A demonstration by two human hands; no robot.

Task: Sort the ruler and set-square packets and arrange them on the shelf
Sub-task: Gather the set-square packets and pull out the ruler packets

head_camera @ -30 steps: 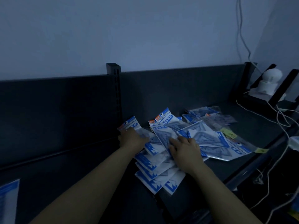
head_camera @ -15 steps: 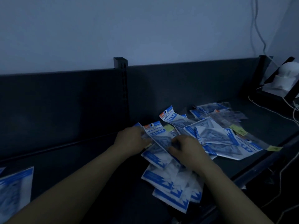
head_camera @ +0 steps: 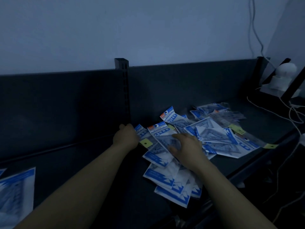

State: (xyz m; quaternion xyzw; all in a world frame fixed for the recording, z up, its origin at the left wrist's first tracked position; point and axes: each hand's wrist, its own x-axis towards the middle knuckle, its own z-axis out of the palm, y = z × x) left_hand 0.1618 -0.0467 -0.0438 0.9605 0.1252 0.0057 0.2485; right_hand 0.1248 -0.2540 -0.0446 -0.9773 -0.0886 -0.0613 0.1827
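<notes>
- A loose pile of blue-and-white packets (head_camera: 212, 134) is lying on the dark shelf (head_camera: 272, 128), spreading to the right of the slotted upright post (head_camera: 126, 96) and reaching toward the shelf's front edge.
- The left hand (head_camera: 126, 136) is sitting just right of the foot of the post, curled at the left edge of the pile; its fingers are turned away, so whether it is gripping a packet cannot be told.
- The right hand (head_camera: 186, 146) is lying palm down with fingers spread on a packet marked "GEOMETRIC" (head_camera: 162, 134), pressing on it rather than closing round it.
- A yellow tag (head_camera: 146, 143) is showing between the two hands.
- Nearer packets (head_camera: 166, 179) are fanning out below the right wrist, some hanging close to the front edge.
- A separate packet (head_camera: 15, 195) is lying far left of the post, cut off by the frame.
- Far right of the post, a white rounded device (head_camera: 170, 75) is standing at the shelf's end, with white cables (head_camera: 292, 116) trailing over the shelf and down past its edge, crowding that side.
- The shelf's back panel (head_camera: 66, 104) is closing off the rear; left of the post the shelf is lying bare and dark.
</notes>
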